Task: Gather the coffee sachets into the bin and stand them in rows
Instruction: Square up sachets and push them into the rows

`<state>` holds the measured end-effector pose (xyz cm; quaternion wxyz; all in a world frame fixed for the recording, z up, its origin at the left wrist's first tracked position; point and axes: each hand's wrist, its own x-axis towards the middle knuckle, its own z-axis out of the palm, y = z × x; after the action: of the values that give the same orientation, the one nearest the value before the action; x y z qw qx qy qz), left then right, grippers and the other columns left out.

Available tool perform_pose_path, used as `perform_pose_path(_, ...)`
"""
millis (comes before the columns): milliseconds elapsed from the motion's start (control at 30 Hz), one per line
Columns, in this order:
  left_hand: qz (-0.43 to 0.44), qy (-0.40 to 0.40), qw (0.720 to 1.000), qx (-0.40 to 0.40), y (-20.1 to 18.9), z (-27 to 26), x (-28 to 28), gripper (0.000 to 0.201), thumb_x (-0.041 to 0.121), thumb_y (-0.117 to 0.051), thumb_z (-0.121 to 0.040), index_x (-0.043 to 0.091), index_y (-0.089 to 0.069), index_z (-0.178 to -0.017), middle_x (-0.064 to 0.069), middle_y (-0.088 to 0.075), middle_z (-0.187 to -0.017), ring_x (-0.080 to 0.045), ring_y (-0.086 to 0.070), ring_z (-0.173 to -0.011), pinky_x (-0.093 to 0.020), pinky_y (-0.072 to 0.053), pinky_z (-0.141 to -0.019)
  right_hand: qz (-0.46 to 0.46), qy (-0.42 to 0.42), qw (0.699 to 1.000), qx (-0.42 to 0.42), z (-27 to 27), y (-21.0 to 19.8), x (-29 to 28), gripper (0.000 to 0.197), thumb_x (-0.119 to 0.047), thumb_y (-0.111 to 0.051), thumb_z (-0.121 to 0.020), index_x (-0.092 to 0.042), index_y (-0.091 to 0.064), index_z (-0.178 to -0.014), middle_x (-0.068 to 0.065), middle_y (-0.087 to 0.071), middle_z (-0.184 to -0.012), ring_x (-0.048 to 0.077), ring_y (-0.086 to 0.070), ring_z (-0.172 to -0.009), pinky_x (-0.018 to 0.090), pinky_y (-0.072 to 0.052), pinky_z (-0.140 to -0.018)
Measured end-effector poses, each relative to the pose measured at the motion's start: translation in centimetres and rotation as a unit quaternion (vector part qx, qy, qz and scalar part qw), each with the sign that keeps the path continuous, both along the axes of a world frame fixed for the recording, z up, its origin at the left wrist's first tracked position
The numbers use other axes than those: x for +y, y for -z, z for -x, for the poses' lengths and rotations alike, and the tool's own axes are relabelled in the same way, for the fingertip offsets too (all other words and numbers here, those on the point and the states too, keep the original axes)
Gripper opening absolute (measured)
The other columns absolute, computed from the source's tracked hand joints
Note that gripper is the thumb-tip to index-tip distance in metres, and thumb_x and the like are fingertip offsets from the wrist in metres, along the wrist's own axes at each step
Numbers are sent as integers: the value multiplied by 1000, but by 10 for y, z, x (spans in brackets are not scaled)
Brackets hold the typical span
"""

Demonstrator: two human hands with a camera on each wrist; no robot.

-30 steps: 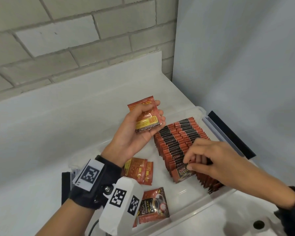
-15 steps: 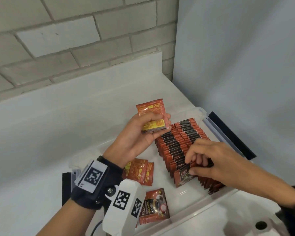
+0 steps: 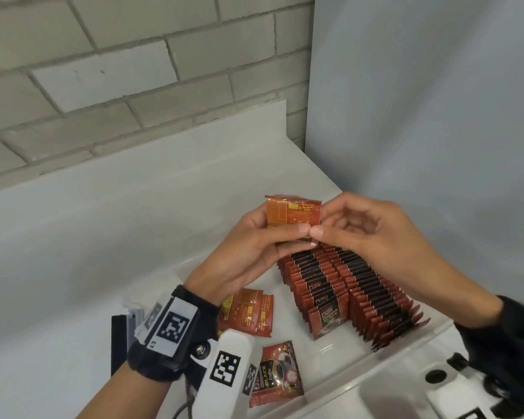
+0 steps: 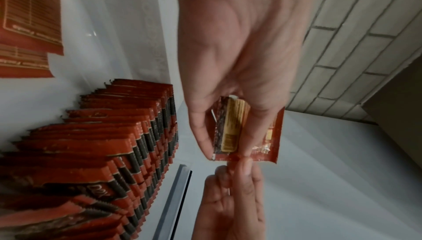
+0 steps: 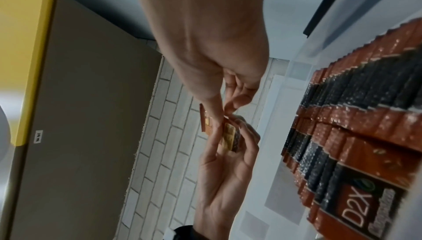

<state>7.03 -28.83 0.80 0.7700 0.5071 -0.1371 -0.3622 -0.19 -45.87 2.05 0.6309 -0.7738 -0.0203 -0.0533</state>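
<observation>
My left hand (image 3: 297, 237) holds a small stack of orange-red coffee sachets (image 3: 291, 214) upright above the far end of the bin. My right hand (image 3: 320, 229) pinches the near edge of that stack between thumb and forefinger. The left wrist view shows the stack (image 4: 230, 135) in my left hand (image 4: 226, 144) and my right hand (image 4: 235, 169) on its edge. In the right wrist view my right hand (image 5: 224, 115) pinches the stack (image 5: 229, 135). Two rows of standing sachets (image 3: 345, 294) fill the right part of the clear bin (image 3: 375, 377). Loose sachets (image 3: 248, 313) lie flat on its left, another (image 3: 277, 373) near the front.
The bin sits on a white counter (image 3: 133, 222) against a brick wall (image 3: 118, 86), with a grey panel (image 3: 421, 116) on the right. A black strip (image 3: 117, 343) lies left of the bin. A white fitting with dark holes (image 3: 436, 377) is at the front right.
My right hand has left the front of the standing rows and risen to the stack in my left hand. My left hand has shifted right and up with the sachets.
</observation>
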Motion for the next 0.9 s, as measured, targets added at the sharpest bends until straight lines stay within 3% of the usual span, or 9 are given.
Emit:
perform_pose_path(133, 70, 21, 996, 47, 1, -3, 4, 88, -14, -69, -63, 16, -38, -139, -18, -63, -114, -30, -61, -110, -39, -45, -104, -21, 14, 998, -52, 2, -4, -3, 7, -15, -74, -77, -15, -73, -84, 3, -72, -81, 10, -66, -74, 17, -52, -74)
perform_pose_path(200, 104, 81, 989, 68, 2, -4, 8, 105, 2, -86, -58, 21, -31, -145, -23, -57, -125, -34, -57, -115, -41, -43, -106, -5, 16, 996, -89, 3, -6, -9, 11, -13, -72, -76, -13, -74, -87, 3, -73, -88, 15, -69, -84, 20, -53, -80)
perform_pose_path(267, 96, 136, 983, 76, 1, -3, 11, 112, 31, -92, -56, 20, -28, -147, -23, -51, -133, -36, -53, -120, -42, -42, -107, 14, -3, 993, -116, 5, -7, -15, 13, -8, -69, -77, -10, -74, -90, 3, -72, -96, 19, -69, -93, 25, -54, -86)
perform_pose_path(367, 19, 118, 990, 75, -2, -1, 7, 86, 41, -85, -64, 11, -49, -136, -20, -55, -133, -28, -58, -117, -33, -51, -96, 44, -29, 992, -117, 9, -6, -23, 15, -11, -68, -78, -12, -75, -90, -2, -71, -100, 17, -68, -98, 23, -53, -87)
perform_pose_path(467, -70, 73, 995, 16, -2, -1, 3, 36, 14, -67, -85, 8, -62, -121, -12, -67, -119, -17, -65, -106, -25, -54, -88, 54, -38, 993, -93, 13, -3, -26, 15, -19, -68, -77, -15, -77, -88, -5, -71, -101, 15, -69, -100, 20, -53, -89)
perform_pose_path(600, -73, 23, 997, 9, -9, -4, 3, 35, 8, -63, -77, 7, -66, -112, -11, -72, -105, -17, -69, -93, -26, -57, -81, -32, -41, 999, 6, 17, -2, -31, 31, -15, -73, -71, -15, -70, -102, 3, -73, -101, 16, -70, -97, 23, -54, -89)
perform_pose_path(733, -55, -10, 998, 32, -14, 1, 3, 26, 5, -64, -75, 4, -63, -100, -17, -70, -102, -21, -70, -86, -31, -60, -73, -90, -114, 982, 119, 25, -4, -27, 45, -20, -80, -62, -20, -67, -105, 7, -73, -104, 21, -70, -98, 24, -54, -87)
perform_pose_path(833, -68, 1, 997, 40, -14, 11, 5, 18, 2, -66, -72, 5, -58, -88, -19, -70, -104, -28, -69, -95, -36, -59, -80, -92, -63, 986, 126, 27, -1, -22, 36, -18, -76, -68, -10, -67, -101, 9, -75, -97, 23, -72, -91, 24, -56, -81)
perform_pose_path(900, -96, 14, 995, 23, -13, 17, 8, 18, 2, -68, -70, 7, -58, -84, -14, -71, -95, -24, -69, -93, -34, -57, -85, -85, -34, 989, 118, 27, -1, -21, 28, -16, -74, -70, -4, -67, -95, 11, -75, -86, 21, -71, -77, 21, -56, -71)
